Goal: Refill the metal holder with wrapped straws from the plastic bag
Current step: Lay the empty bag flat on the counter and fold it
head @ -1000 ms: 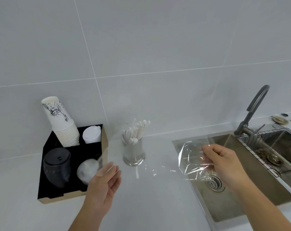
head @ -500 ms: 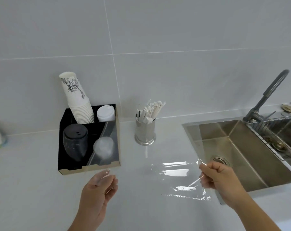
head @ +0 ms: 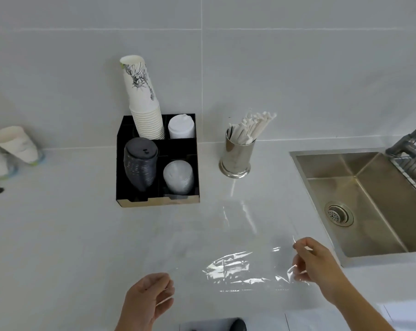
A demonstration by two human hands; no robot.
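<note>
The shiny metal holder [head: 236, 156] stands upright on the white counter by the wall, with several paper-wrapped straws [head: 252, 126] leaning to the right inside it. A clear, empty-looking plastic bag [head: 235, 266] lies flat and crinkled on the counter in front of the holder. My right hand [head: 315, 263] pinches the bag's right edge, close to the sink's corner. My left hand [head: 147, 299] hovers at the counter's near edge to the left of the bag, fingers loosely curled and holding nothing.
A black organiser [head: 121, 163] left of the holder carries a tall stack of paper cups [head: 143, 103], black lids and white lids. A steel sink [head: 369, 201] with a grey faucet [head: 409, 139] fills the right side. Upturned cups [head: 16, 144] sit far left.
My right hand has brought the bag down from above the sink onto the counter. My left hand's fingers have curled in a little. The view has tipped downward.
</note>
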